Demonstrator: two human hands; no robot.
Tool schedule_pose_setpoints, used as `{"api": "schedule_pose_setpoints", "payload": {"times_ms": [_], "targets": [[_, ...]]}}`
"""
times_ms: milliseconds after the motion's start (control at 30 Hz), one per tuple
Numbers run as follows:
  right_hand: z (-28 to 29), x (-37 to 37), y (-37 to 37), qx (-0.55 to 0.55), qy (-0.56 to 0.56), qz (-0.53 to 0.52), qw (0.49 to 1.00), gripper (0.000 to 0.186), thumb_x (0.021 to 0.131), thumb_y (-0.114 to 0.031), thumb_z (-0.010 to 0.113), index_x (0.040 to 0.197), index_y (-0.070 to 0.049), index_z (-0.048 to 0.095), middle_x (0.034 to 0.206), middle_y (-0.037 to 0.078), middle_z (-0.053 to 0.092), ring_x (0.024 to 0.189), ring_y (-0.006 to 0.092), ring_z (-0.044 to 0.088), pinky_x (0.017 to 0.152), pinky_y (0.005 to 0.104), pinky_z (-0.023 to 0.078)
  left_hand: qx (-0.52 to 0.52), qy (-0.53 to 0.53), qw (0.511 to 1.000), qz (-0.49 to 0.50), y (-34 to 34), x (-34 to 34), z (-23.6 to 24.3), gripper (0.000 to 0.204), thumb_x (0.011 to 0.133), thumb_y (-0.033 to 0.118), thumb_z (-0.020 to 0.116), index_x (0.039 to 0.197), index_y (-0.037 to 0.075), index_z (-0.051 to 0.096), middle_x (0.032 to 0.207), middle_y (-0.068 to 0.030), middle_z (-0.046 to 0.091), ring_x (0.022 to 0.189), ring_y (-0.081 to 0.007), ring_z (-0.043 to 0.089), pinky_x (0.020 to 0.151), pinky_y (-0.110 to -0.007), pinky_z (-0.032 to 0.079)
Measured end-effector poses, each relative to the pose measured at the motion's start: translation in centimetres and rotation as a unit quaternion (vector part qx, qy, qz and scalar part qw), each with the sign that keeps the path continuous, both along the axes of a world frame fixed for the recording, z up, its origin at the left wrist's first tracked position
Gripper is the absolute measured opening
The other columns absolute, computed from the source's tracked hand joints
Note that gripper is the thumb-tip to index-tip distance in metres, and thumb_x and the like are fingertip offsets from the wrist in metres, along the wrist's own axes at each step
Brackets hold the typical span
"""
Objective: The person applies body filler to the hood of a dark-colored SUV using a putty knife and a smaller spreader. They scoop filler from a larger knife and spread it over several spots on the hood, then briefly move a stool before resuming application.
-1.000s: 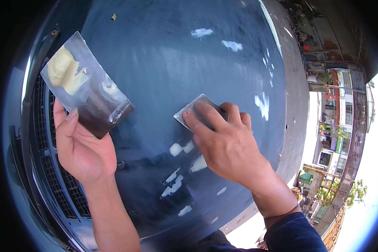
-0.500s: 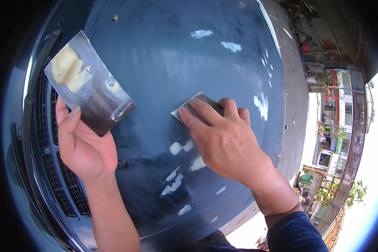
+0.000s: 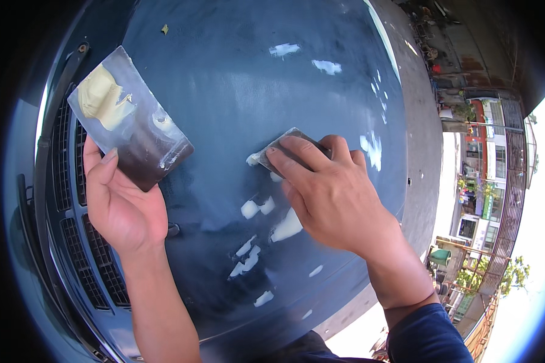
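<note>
My left hand (image 3: 127, 215) grips a flat rectangular plate (image 3: 145, 142) by its lower edge, thumb on the upper face. A thick dab of cream-coloured putty (image 3: 100, 97) sits on the plate's far-left part, with thinner smears beside it. On the dark blue car hood (image 3: 224, 115), my right hand (image 3: 342, 199) presses a thin putty spreader (image 3: 295, 134), fingers laid along its top. A small pale smear (image 3: 252, 159) shows at the spreader's left edge. Part of the spreader is hidden under my fingers.
Several whitish putty patches (image 3: 286, 225) dot the hood. Black vent grilles (image 3: 94, 260) and a wiper arm (image 3: 53, 100) lie along the left. A small yellowish leaf (image 3: 165, 29) rests at the far left of the hood. Concrete ground (image 3: 421, 151) runs along the right.
My right hand and the spreader have shifted slightly to the right and away, and a pale putty smear now shows at the spreader's left edge. The left hand holds the plate much as before.
</note>
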State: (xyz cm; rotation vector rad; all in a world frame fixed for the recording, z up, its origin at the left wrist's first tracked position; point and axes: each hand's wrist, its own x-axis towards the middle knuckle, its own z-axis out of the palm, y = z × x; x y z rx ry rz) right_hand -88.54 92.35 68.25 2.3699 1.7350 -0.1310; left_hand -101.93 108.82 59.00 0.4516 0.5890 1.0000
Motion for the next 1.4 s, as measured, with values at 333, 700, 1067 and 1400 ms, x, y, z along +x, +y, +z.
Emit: {"api": "schedule_pose_setpoints", "payload": {"times_ms": [333, 700, 1067, 1400], "targets": [[-1.2, -0.7, -1.2, -0.040, -0.024, 0.009, 0.999, 0.040, 0.081, -0.017, 0.059, 0.120, -0.011, 0.059, 0.118, 0.005, 0.053, 0.086, 0.0315, 0.050, 0.063, 0.0403, 0.041, 0.002, -0.018, 1.000, -0.004, 0.2, 0.1, -0.1, 0.057, 0.087, 0.015, 0.044, 0.140, 0.000, 0.031, 0.138, -0.0149, 0.042, 0.131, -0.0286, 0.038, 0.110, -0.045, 0.026], [-0.2, -1.5, 1.1, -0.074, 0.006, -0.034, 0.997, 0.037, 0.080, -0.010, 0.056, 0.117, -0.008, 0.059, 0.117, 0.005, 0.055, 0.088, 0.0328, 0.051, 0.067, 0.0426, 0.042, 0.021, 0.014, 1.000, 0.006, 0.0, 0.3, 0.1, 0.056, 0.086, 0.016, 0.042, 0.138, -0.003, 0.032, 0.135, -0.0165, 0.044, 0.127, -0.0290, 0.041, 0.107, -0.047, 0.030], [2.5, -1.3, -1.9, -0.037, 0.020, -0.056, 0.998, 0.038, 0.084, -0.012, 0.055, 0.122, -0.011, 0.058, 0.123, 0.006, 0.053, 0.098, 0.0344, 0.049, 0.078, 0.0428, 0.042, 0.019, -0.007, 1.000, -0.003, 0.2, 0.1, 0.0, 0.056, 0.086, 0.016, 0.043, 0.138, -0.002, 0.032, 0.136, -0.0149, 0.043, 0.129, -0.0282, 0.040, 0.107, -0.046, 0.030], [5.6, 0.0, -12.3, 0.063, 0.069, -0.253, 0.963, 0.038, 0.091, -0.016, 0.051, 0.129, -0.010, 0.053, 0.130, 0.010, 0.050, 0.106, 0.0329, 0.048, 0.094, 0.0422, 0.040, 0.021, 0.004, 1.000, -0.003, 0.5, 0.0, -0.5, 0.056, 0.087, 0.015, 0.043, 0.141, 0.002, 0.032, 0.140, -0.0135, 0.042, 0.132, -0.0284, 0.037, 0.110, -0.045, 0.027]]}}
